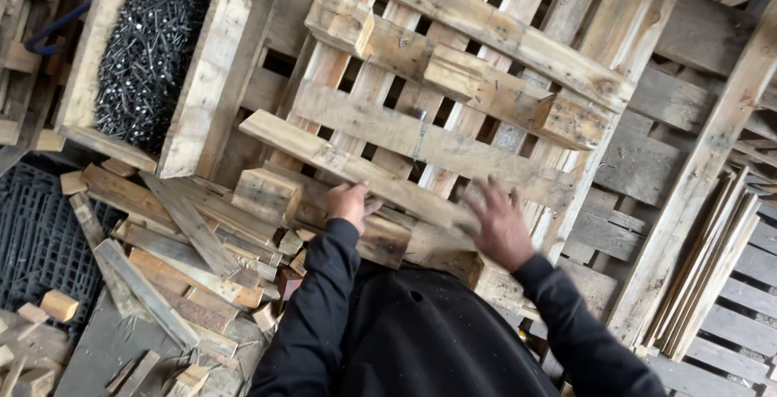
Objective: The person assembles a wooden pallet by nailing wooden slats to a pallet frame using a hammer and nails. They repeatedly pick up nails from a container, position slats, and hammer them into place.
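Head view: wooden pallet (453, 114) under both hands.
Left hand (350, 204): curled on plank (356, 169).
Right hand (502, 227): spread flat; steady it.

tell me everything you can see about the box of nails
The nail box is a rough open crate of pale, weathered planks, sitting tilted at the upper left beside the pallet. It is filled nearly to the rim with loose dark nails. Scrap wood lies below it. Neither hand touches it.

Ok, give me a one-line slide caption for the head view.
Both hands, left and right, rest on a pallet plank, beside a wooden box of nails.
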